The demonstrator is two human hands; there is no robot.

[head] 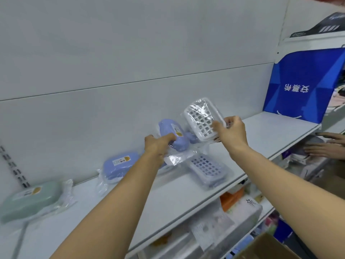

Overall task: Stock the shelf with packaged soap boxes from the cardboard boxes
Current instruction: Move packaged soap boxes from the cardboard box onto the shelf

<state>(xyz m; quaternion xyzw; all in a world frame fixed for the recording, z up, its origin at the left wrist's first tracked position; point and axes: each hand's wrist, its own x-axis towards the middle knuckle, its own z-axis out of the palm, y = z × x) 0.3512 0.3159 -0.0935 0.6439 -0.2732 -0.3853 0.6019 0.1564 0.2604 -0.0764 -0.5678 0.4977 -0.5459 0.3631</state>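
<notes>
Above the shelf [186, 186], white soap box [201, 119] tilted, long axis up-left.

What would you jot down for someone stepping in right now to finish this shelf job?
Left hand: grip on a bagged blue soap box, held just above the shelf.
Right hand: grip on a bagged white soap box, tilted up in the air.
Done: a green soap box, a second blue box and a blue slotted box already lie on the shelf.
Left: set down both held boxes; fetch more from the cardboard box at lower right. Its contents cannot be seen.
</notes>
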